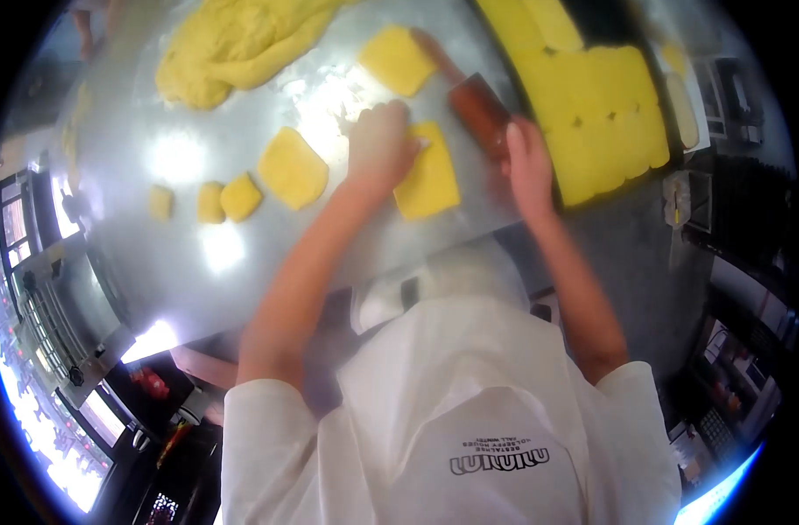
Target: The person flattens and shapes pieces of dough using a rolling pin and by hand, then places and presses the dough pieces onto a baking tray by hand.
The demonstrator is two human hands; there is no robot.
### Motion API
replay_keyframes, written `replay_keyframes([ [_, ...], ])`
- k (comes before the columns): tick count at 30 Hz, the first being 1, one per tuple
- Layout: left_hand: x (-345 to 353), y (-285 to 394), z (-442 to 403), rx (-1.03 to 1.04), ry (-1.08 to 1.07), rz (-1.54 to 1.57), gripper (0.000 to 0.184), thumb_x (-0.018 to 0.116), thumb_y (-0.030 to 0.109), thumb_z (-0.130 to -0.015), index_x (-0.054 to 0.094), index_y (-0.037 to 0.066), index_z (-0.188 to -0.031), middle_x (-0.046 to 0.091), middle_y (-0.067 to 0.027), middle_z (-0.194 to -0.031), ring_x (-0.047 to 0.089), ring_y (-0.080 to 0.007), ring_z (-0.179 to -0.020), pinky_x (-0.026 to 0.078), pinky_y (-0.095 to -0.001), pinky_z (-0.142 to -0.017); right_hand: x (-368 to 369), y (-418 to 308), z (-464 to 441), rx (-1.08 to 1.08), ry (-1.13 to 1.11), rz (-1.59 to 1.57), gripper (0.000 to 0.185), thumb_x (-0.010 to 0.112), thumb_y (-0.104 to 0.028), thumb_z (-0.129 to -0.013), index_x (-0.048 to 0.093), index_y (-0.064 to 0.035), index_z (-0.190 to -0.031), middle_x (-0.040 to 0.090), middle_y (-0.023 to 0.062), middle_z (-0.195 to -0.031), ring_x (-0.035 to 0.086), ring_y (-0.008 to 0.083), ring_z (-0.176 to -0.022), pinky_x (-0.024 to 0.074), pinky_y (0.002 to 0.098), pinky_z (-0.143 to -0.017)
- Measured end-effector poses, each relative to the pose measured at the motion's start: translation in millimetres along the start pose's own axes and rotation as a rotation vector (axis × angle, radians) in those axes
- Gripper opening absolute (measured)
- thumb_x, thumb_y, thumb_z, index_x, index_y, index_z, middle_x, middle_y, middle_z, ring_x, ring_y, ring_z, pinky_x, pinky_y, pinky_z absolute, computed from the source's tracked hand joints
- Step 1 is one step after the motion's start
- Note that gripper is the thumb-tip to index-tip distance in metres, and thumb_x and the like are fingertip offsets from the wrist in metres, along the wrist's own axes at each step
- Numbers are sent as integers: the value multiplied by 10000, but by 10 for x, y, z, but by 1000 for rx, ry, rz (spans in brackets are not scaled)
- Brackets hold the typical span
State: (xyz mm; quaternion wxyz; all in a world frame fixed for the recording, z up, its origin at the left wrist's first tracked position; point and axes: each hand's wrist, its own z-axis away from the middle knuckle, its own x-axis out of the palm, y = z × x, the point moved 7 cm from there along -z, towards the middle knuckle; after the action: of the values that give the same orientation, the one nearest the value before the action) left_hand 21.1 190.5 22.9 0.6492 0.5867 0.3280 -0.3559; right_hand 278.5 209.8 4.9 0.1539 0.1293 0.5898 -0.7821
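Note:
My left hand (382, 144), slightly blurred, has its fingers curled together at the upper left edge of a flat yellow dough piece (430, 179); the fingertips appear to pinch that edge. My right hand (529, 166) is closed around the near handle of a brown rolling pin (480, 112), just right of this piece. The pin tilts up and left, its far end beside another flattened piece (397, 61). Left of my left hand lies a rounded flat piece (293, 169). Smaller dough lumps (240, 198) sit farther left on the metal table (286, 262).
A big mass of yellow dough (242, 48) lies at the upper left. On the right, a dark tray (548, 166) holds rows of joined yellow dough pieces (601, 122). Part of another person's arm (205, 367) shows at the lower left, beyond the table edge.

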Motion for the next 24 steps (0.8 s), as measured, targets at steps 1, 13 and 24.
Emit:
replay_keyframes([
  [1, 10, 16, -14, -21, -22, -2, 385, 838, 264, -827, 684, 31, -1092, 696, -213, -1001, 674, -416, -974, 542, -496, -862, -7, 24, 17, 13, 1, -5, 516, 599, -483, -1052, 627, -77, -1369, 667, 38, -881, 586, 115, -675, 494, 281, -676],
  [13, -192, 293, 318, -50, -47, 288, 261, 803, 170, -893, 648, 27, -1048, 717, -166, -932, 692, -326, -855, 542, -410, -787, -5, 54, -29, 68, -129, -153, 406, 592, -348, -1094, 623, -46, -1364, 641, -7, -932, 511, 55, -657, 444, 222, -573],
  [24, -83, 1, 1876, -923, 601, 1169, 366, 709, 192, -997, 665, -61, -1258, 733, -123, -1093, 662, -160, -920, 544, -280, -793, 150, -214, -114, 72, -394, -146, 440, 475, -374, -1116, 621, -9, -1313, 546, 2, -797, 493, 90, -689, 430, 269, -634],
])
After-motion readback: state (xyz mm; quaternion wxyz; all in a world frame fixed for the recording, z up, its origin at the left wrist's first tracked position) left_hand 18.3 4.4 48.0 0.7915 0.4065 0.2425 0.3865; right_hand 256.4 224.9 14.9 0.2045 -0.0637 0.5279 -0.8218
